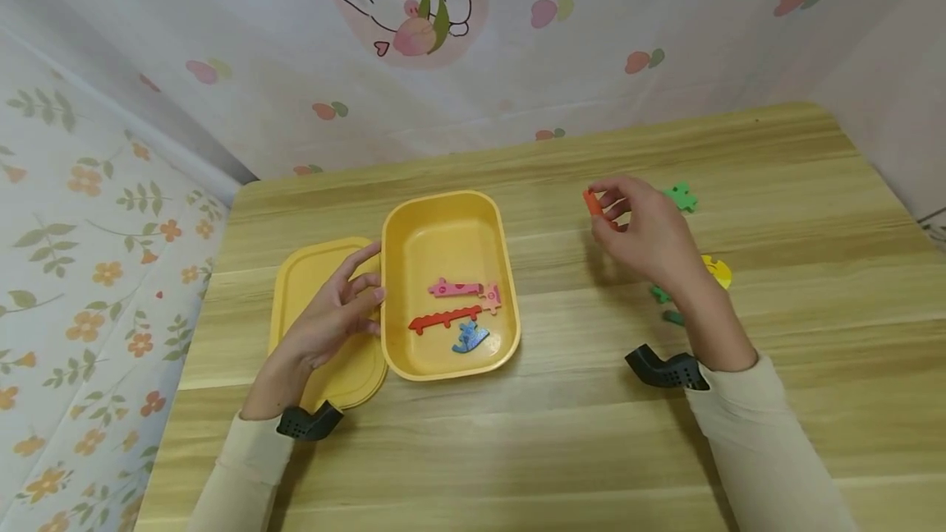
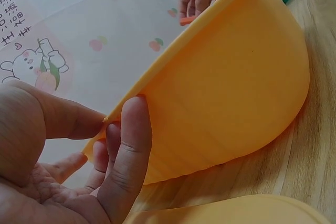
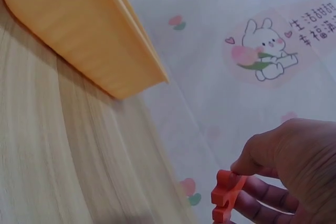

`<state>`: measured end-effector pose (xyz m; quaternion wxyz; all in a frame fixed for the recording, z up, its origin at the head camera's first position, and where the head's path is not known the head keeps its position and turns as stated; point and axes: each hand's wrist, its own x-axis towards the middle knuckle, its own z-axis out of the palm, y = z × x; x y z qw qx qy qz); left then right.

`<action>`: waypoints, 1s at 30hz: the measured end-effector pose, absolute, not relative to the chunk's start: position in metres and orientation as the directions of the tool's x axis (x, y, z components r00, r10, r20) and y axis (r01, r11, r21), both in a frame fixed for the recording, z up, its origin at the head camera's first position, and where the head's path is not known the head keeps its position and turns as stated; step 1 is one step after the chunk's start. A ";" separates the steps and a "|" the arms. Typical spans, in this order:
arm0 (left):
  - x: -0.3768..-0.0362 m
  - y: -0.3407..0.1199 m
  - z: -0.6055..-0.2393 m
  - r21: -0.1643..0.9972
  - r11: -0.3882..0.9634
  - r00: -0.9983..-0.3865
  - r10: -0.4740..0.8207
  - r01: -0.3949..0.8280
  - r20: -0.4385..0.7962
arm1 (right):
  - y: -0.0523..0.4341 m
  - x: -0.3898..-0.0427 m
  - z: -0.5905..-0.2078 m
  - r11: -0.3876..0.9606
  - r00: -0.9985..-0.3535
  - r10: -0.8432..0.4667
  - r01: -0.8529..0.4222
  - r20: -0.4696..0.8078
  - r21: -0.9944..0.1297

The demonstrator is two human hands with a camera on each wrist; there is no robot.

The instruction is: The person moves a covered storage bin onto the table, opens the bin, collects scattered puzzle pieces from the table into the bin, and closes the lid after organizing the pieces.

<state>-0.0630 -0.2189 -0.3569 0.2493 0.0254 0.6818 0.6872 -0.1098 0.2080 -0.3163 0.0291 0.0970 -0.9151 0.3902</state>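
Note:
My left hand [image 1: 336, 310] pinches the left rim of a yellow plastic box [image 1: 443, 240], thumb on one side and fingers on the other. Inside the box lie a pink puzzle piece [image 1: 454, 290], a lighter pink one [image 1: 491, 298], a long red one [image 1: 443, 318] and a blue one [image 1: 470, 338]. Right of the box, above the table, my right hand [image 1: 650, 228] holds an orange-red piece [image 3: 224, 188] with a notched edge between thumb and fingers. Part of that piece is hidden by the fingers.
The flat yellow lid [image 1: 328, 384] lies left of the box, partly under my left hand. Around my right forearm are a green piece [image 1: 682, 197], a yellow piece [image 1: 718, 272] and a dark green piece [image 1: 673, 317]. A patterned curtain [image 1: 591, 31] hangs behind the wooden table [image 1: 562, 450].

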 end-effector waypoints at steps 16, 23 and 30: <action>-0.064 -0.219 -0.354 0.943 0.064 -0.872 0.366 -0.326 -0.326 | 0.189 -0.110 -0.313 0.569 -0.985 -0.164 -0.133 0.047 -0.811; -0.064 -0.217 -0.352 0.943 0.057 -0.873 0.364 -0.328 -0.325 | 0.183 -0.109 -0.313 0.477 -0.982 -0.183 -0.051 -0.042 -0.877; -0.063 -0.217 -0.354 0.940 0.058 -0.873 0.357 -0.335 -0.333 | 0.173 -0.107 -0.316 0.435 -0.978 -0.197 -0.021 -0.073 -0.900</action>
